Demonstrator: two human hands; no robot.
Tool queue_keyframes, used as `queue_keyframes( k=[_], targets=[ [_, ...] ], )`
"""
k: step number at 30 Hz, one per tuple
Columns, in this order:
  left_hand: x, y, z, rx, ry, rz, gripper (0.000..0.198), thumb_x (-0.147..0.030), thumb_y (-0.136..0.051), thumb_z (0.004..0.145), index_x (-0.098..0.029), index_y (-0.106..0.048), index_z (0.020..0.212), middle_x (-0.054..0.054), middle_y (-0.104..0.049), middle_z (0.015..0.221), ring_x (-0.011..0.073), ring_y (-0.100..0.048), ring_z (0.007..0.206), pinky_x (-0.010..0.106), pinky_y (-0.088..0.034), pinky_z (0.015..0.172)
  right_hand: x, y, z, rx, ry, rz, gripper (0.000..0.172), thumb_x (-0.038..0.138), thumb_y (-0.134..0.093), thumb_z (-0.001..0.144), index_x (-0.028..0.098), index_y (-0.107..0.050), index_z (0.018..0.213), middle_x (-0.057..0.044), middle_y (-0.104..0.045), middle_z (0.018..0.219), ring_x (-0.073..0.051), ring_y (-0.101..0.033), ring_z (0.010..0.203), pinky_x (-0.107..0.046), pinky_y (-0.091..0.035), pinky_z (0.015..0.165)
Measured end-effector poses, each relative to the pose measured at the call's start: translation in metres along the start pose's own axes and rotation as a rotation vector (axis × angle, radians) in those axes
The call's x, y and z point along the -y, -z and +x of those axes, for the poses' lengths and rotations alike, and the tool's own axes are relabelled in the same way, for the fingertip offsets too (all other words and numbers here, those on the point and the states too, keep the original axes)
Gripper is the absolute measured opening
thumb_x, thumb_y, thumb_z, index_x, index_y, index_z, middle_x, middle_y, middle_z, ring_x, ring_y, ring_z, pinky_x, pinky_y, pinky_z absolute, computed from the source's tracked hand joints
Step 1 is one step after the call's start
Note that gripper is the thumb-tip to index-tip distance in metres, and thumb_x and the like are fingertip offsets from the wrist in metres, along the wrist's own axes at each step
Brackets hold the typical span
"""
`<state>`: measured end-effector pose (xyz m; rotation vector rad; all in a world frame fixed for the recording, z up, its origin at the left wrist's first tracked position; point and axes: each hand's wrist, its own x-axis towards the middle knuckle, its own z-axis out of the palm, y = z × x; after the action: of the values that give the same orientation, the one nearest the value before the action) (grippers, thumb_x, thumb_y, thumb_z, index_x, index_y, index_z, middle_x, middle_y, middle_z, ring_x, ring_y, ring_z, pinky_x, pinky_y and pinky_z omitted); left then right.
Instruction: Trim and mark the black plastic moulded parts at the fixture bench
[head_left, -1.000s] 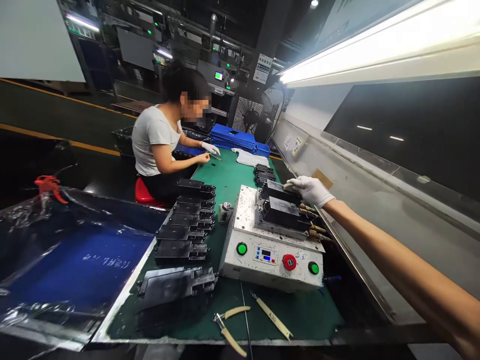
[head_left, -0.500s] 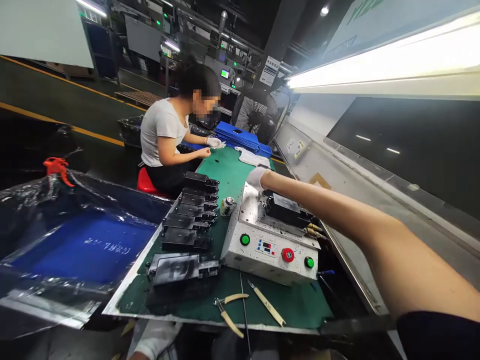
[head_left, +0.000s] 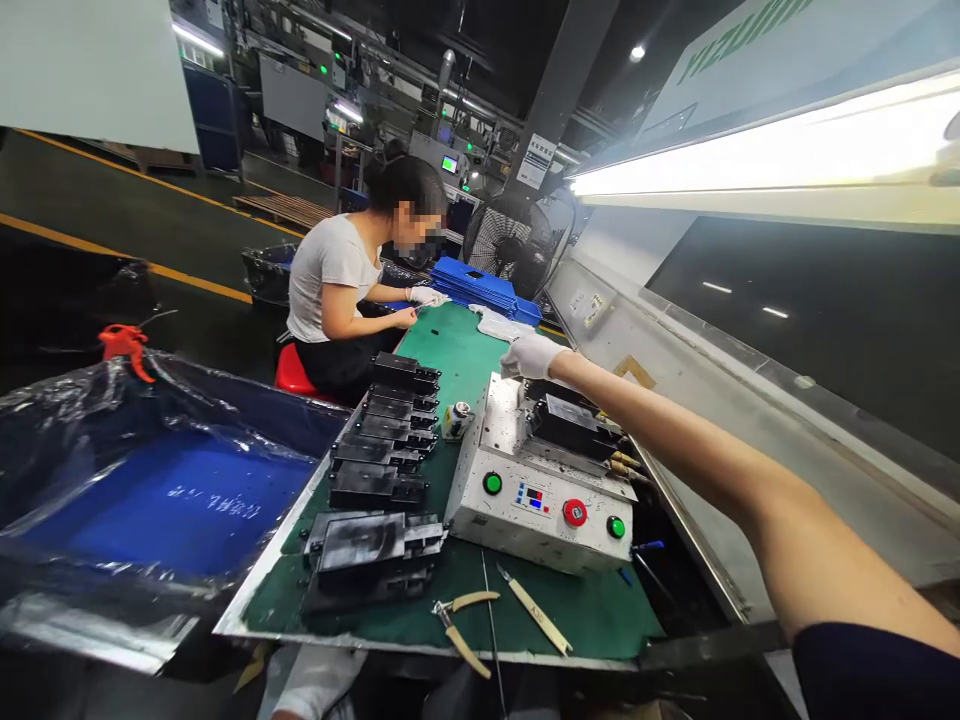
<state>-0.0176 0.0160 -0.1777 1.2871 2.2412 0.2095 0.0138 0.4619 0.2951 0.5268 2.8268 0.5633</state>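
Gloved right hand [head_left: 534,356] was open and empty just above the white press [head_left: 540,530]; left hand [head_left: 315,685] sat at bottom edge below the green surface [head_left: 600,620], state unclear.

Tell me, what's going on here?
Someone in white gloves is working at a green mat. Their right hand is just above the far end of a white control unit, which has a black component seated on it. Their left hand sits low, below the mat's near edge. Rows of black plastic parts lie on the mat. Farther along, a seated co-worker works with gloved hands.
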Motion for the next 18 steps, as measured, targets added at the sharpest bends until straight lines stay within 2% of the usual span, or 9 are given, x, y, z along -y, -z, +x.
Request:
queue_keyframes(
  k=[4, 6, 8, 10, 15, 16, 18],
  targets=[
    [0.003, 0.0, 0.0, 0.013, -0.002, 0.028, 0.05, -0.041, -0.041, 0.094, -0.033, -0.078, 0.127, 0.003, -0.077, 0.135, 0.0337, -0.061, 0.138, 0.044, -0.036, 0.123, -0.053, -0.014, -0.087, -0.188, -0.149, 0.103, 0.037, 0.025, -0.057, 0.099, 0.02, -0.075, 0.132, -0.009, -0.079, 0.112, -0.022, -0.071, 0.1, -0.03, -0.05, 0.091],
    [0.004, -0.001, 0.001, 0.029, 0.009, 0.051, 0.052, -0.04, -0.039, 0.094, -0.03, -0.078, 0.127, 0.005, -0.074, 0.138, 0.0338, -0.061, 0.138, 0.043, -0.037, 0.122, -0.072, -0.024, -0.132, -0.234, -0.226, 0.136, 0.036, 0.025, -0.056, 0.098, 0.019, -0.078, 0.127, -0.009, -0.08, 0.105, -0.022, -0.072, 0.092, -0.03, -0.052, 0.086],
    [0.004, -0.002, 0.003, 0.042, 0.001, 0.072, 0.053, -0.038, -0.04, 0.093, -0.027, -0.077, 0.13, 0.007, -0.073, 0.14, 0.0343, -0.061, 0.138, 0.043, -0.036, 0.122, -0.078, -0.029, -0.158, -0.255, -0.261, 0.168, 0.032, 0.026, -0.059, 0.095, 0.02, -0.081, 0.118, -0.007, -0.081, 0.097, -0.022, -0.072, 0.086, -0.03, -0.054, 0.082],
    [0.003, -0.004, 0.006, 0.041, -0.03, 0.083, 0.054, -0.037, -0.041, 0.093, -0.027, -0.075, 0.132, 0.007, -0.075, 0.138, 0.0354, -0.06, 0.139, 0.044, -0.035, 0.123, -0.073, -0.028, -0.156, -0.272, -0.26, 0.2, 0.03, 0.027, -0.062, 0.094, 0.021, -0.082, 0.115, -0.007, -0.082, 0.096, -0.022, -0.072, 0.086, -0.03, -0.054, 0.082],
    [0.001, -0.005, 0.007, 0.027, -0.04, 0.083, 0.051, -0.041, -0.043, 0.091, -0.028, -0.079, 0.126, 0.006, -0.077, 0.134, 0.0363, -0.06, 0.138, 0.044, -0.035, 0.123, -0.052, -0.022, -0.097, -0.296, -0.219, 0.291, 0.033, 0.027, -0.061, 0.097, 0.024, -0.078, 0.126, -0.006, -0.08, 0.114, -0.022, -0.071, 0.101, -0.029, -0.05, 0.093],
    [0.001, -0.004, 0.005, 0.02, -0.029, 0.101, 0.051, -0.041, -0.042, 0.092, -0.028, -0.079, 0.125, 0.006, -0.076, 0.136, 0.0354, -0.059, 0.14, 0.042, -0.036, 0.123, -0.053, -0.023, -0.095, -0.292, -0.229, 0.31, 0.034, 0.026, -0.061, 0.097, 0.024, -0.078, 0.127, -0.006, -0.079, 0.116, -0.022, -0.07, 0.103, -0.028, -0.049, 0.094],
    [-0.002, 0.001, 0.002, 0.008, -0.026, 0.165, 0.051, -0.041, -0.042, 0.093, -0.029, -0.078, 0.127, 0.005, -0.072, 0.141, 0.0345, -0.057, 0.143, 0.042, -0.036, 0.123, -0.063, -0.029, -0.111, -0.278, -0.282, 0.342, 0.034, 0.024, -0.061, 0.097, 0.021, -0.077, 0.126, -0.007, -0.079, 0.117, -0.021, -0.07, 0.104, -0.028, -0.048, 0.095]
  ],
)
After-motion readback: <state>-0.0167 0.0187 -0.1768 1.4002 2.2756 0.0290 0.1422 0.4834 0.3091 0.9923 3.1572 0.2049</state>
